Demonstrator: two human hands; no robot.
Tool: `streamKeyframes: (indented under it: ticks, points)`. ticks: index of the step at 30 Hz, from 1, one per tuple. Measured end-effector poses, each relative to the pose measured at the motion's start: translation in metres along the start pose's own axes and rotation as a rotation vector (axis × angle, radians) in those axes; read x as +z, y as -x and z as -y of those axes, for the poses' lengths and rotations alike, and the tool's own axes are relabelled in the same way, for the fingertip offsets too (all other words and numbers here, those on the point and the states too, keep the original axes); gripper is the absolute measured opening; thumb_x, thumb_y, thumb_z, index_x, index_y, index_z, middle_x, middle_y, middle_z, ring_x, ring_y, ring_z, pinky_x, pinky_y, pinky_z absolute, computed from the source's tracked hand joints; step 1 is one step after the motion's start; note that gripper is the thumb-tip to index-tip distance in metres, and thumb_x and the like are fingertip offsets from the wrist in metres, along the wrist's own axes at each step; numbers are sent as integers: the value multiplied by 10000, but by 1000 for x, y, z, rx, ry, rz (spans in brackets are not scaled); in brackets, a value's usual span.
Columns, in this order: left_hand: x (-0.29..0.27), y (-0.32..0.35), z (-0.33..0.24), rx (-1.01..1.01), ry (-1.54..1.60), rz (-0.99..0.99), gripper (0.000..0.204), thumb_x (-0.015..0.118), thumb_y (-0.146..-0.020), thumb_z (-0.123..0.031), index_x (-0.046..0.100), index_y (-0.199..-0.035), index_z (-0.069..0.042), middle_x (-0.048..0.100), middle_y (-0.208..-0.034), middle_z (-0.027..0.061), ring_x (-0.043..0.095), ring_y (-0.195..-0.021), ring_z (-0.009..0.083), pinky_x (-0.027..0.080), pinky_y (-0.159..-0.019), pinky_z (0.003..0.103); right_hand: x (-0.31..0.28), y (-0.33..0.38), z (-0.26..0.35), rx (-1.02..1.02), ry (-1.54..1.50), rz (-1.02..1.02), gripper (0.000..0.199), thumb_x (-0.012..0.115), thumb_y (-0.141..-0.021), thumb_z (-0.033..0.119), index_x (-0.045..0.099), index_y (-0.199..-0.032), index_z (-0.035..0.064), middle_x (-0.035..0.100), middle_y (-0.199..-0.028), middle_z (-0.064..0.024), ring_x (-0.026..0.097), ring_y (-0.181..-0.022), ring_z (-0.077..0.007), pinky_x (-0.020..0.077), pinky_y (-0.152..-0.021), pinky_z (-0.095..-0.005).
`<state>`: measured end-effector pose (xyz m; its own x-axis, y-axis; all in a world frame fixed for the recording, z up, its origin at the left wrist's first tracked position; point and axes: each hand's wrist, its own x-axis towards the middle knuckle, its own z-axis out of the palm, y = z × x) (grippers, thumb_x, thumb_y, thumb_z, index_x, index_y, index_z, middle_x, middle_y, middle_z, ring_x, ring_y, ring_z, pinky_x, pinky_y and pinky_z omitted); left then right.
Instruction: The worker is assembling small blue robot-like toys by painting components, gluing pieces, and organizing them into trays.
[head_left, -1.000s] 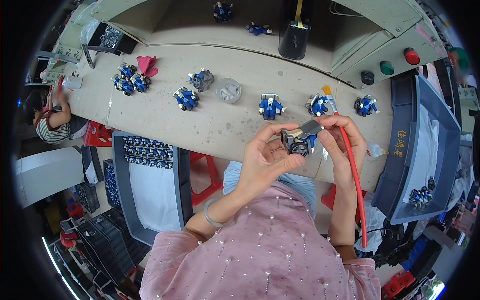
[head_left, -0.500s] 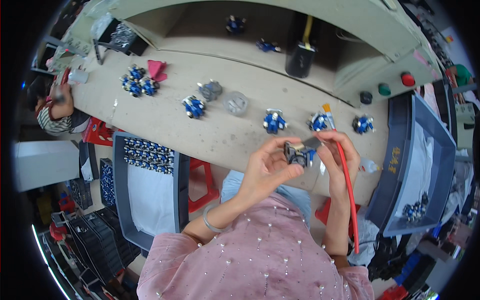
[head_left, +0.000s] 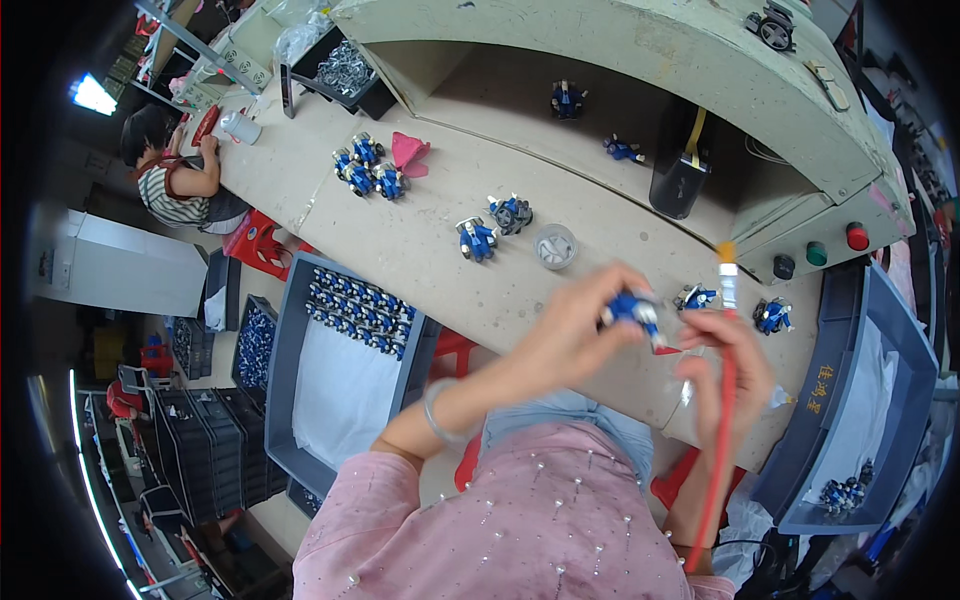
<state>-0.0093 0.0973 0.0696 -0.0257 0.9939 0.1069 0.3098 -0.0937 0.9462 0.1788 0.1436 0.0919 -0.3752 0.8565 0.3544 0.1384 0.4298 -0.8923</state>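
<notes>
My left hand [head_left: 575,335] grips the small blue part [head_left: 632,308] above the worktop [head_left: 420,250] edge; part lies just left of the red-hosed tool [head_left: 727,290], upright; my right hand [head_left: 728,365], nearer, clenches that tool.

The left hand [head_left: 575,335] is raised in front of the chest, forearm coming up from the lower left, wrist bent a little. Its fingers [head_left: 615,285] are curled closed, tips pointing to the right. The right hand [head_left: 728,362] is just beside these fingertips, its fingers wrapped in a closed grip, and the right forearm rises almost straight up.
</notes>
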Motion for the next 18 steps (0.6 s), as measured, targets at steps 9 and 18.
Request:
streamKeyframes:
  ticks: [9, 18]
  points:
    - [-175, -162, 166, -147, -257, -491, 314, 760, -729, -163, 649, -977, -5, 658, -816, 80, 618, -732, 146, 487, -670, 281, -240, 96, 13, 30, 295, -562, 423, 377, -998, 317, 538, -1144, -46, 593, -1085, -144, 547, -958, -188, 422, -858, -316]
    - [-224, -209, 250, -111, -555, -416, 471, 722, -790, -266, 605, -1161, 0, 644, -1116, 116, 596, -1006, 185, 445, -861, 298, -378, 99, -61, 363, 590, -661, 435, 451, -953, 420, 621, -1113, 53, 659, -957, -58, 594, -843, -118, 477, -704, -253]
